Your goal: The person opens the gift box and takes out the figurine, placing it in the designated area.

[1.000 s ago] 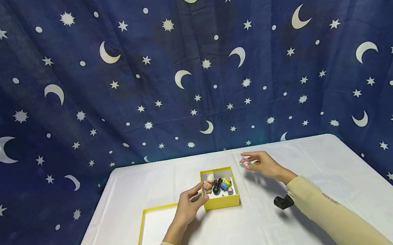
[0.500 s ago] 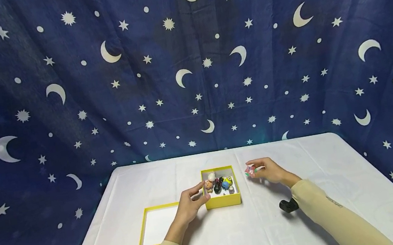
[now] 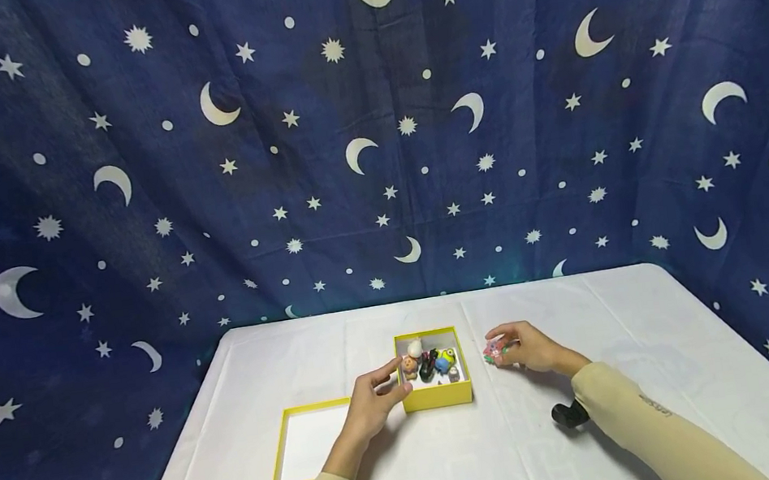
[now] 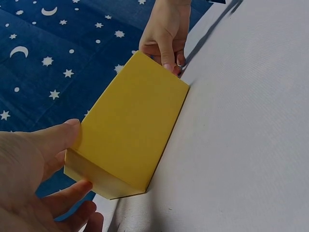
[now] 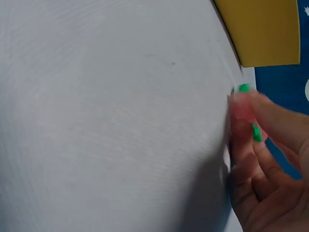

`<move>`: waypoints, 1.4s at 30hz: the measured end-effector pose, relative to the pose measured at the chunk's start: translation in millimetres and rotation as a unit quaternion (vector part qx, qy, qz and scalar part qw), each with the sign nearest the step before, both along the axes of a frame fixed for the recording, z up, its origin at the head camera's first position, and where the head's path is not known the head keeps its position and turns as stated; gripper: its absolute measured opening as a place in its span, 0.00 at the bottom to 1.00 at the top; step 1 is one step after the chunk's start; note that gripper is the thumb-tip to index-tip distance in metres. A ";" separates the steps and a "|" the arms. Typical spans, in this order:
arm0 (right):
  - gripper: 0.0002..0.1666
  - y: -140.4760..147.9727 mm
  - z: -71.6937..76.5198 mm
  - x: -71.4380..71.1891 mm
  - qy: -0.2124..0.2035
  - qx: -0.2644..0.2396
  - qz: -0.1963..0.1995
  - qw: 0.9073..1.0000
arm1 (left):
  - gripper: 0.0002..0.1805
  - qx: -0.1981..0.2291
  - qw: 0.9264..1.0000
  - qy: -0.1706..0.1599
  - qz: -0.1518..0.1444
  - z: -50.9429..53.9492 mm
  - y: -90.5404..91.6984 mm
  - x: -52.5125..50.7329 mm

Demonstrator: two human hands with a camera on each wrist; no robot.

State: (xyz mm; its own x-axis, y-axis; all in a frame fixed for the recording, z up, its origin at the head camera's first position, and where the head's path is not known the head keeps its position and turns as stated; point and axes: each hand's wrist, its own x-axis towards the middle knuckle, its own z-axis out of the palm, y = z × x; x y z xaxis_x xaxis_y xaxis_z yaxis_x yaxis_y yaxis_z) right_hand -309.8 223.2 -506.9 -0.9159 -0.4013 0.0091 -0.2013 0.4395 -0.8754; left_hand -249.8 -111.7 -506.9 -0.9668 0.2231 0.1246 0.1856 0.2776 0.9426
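Observation:
A small yellow box [image 3: 438, 396] stands uncovered on the table, with several small toy figures inside: an orange-faced one [image 3: 409, 365], a white one [image 3: 415, 348], a black one [image 3: 428, 367] and a blue-and-yellow one [image 3: 446, 360]. My left hand [image 3: 370, 402] holds the box at its left side, thumb by the near corner, as the left wrist view also shows. Right of the box, my right hand [image 3: 528, 348] pinches a pink toy figure [image 3: 494, 351] with green parts, low at the tabletop. The fingers partly cover that figure in the right wrist view.
The box's lid [image 3: 313, 445], yellow-rimmed and white inside, lies left of the box, partly behind the left forearm. A white cloth covers the table [image 3: 475, 465]. A dark blue curtain [image 3: 314, 160] with moons and stars hangs behind it.
My right hand has come down toward the tabletop and slightly to the right, with the pink toy figure in its fingers. The left hand has stayed at the box.

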 end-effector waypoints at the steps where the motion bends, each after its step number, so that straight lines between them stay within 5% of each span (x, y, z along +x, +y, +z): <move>1: 0.26 -0.1 -0.9 -0.1 0.004 -0.001 0.002 1.000 | 0.28 0.001 1.000 0.000 0.000 0.0 0.0 -0.1; 27: 0.25 3.4 -6.7 -1.1 0.075 0.078 -0.004 0.994 | 0.28 -0.004 1.000 -0.005 -0.003 -1.2 -0.2 0.2; 42: 0.25 7.6 1.1 -5.4 -0.006 0.046 -0.003 0.999 | 0.29 -0.015 1.000 0.002 -0.005 2.2 -0.5 1.7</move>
